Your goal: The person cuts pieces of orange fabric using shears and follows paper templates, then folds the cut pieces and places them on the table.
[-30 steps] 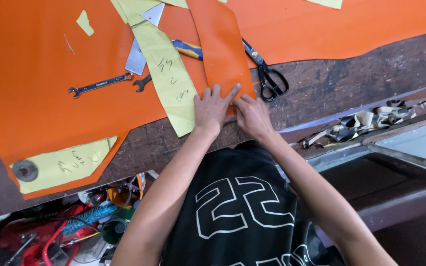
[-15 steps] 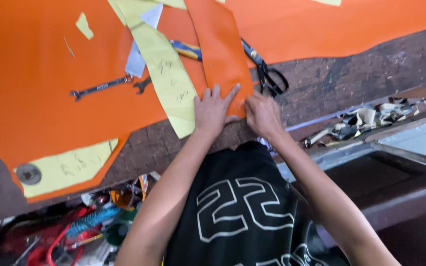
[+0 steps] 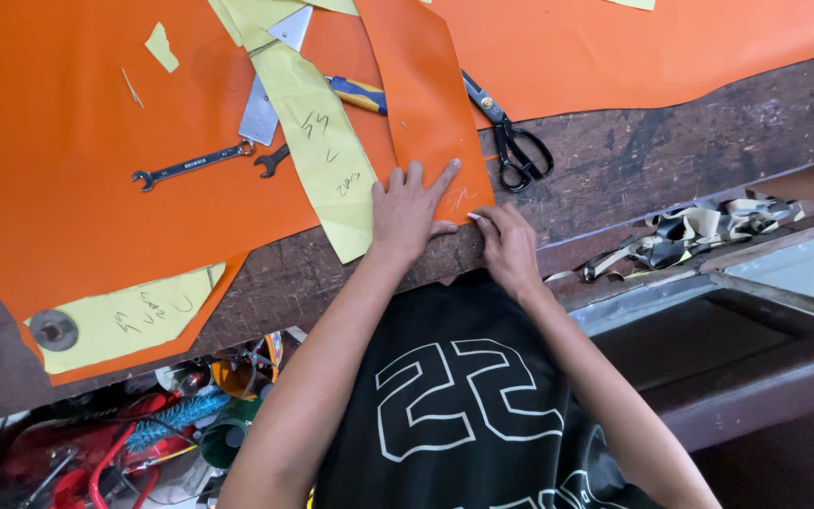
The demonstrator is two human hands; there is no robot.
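My left hand (image 3: 411, 209) lies flat with spread fingers on the near end of a narrow orange strip (image 3: 423, 90) that runs up the table. My right hand (image 3: 508, 247) is closed around a small white piece of chalk (image 3: 473, 217), its tip at the strip's lower right corner, where faint marks show. A long yellow paper pattern (image 3: 317, 141) with handwriting lies just left of the strip.
Black scissors (image 3: 512, 141) lie right of the strip. A wrench (image 3: 190, 165), a metal blade (image 3: 266, 104) and a large orange sheet (image 3: 58, 141) lie to the left. A second yellow pattern (image 3: 138, 316) carries a round weight (image 3: 54, 330). Fabric scraps (image 3: 699, 231) lie right; tools sit below the table edge.
My right hand has drawn back toward the strip's lower right corner. My left hand stays pressed on the strip. The view has shifted slightly.
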